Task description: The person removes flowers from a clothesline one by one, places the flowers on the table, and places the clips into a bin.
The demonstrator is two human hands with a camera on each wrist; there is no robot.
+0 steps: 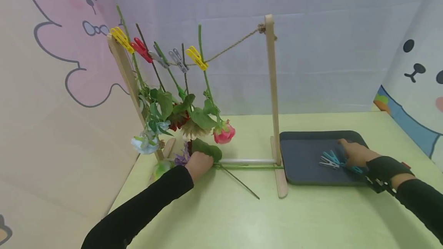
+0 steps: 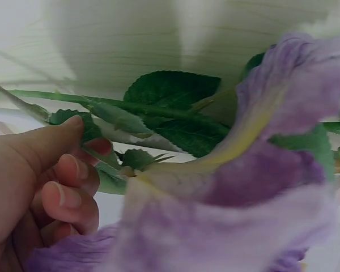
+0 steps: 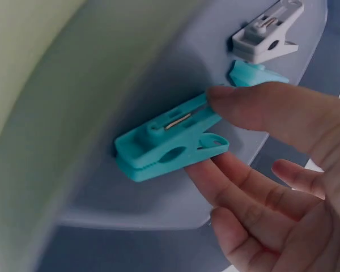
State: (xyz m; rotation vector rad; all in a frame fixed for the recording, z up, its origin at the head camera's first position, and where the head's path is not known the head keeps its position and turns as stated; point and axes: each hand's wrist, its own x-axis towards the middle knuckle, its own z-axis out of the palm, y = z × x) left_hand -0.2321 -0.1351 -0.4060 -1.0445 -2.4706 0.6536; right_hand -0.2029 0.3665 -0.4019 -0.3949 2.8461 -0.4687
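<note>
My left hand (image 1: 200, 164) is low by the left part of the wooden frame, where thumb and fingertips pinch the stem of a purple flower (image 2: 232, 198). Its petals fill much of the left wrist view. A thin dark stem (image 1: 240, 183) slants out from that hand over the table. At the dark tray (image 1: 301, 153), my right hand (image 1: 356, 153) pinches the handle end of a teal clothespin (image 3: 170, 136), thumb above and fingers below. Beside it lie another teal clothespin (image 3: 255, 74) and a white clothespin (image 3: 266, 35).
Several flowers hang head down from a rope (image 1: 235, 44), held by yellow, red and grey clothespins. The rope runs to the right wooden post (image 1: 272, 87). A white bar (image 1: 247, 161) joins the feet, with a green stem (image 1: 256, 167) lying along it.
</note>
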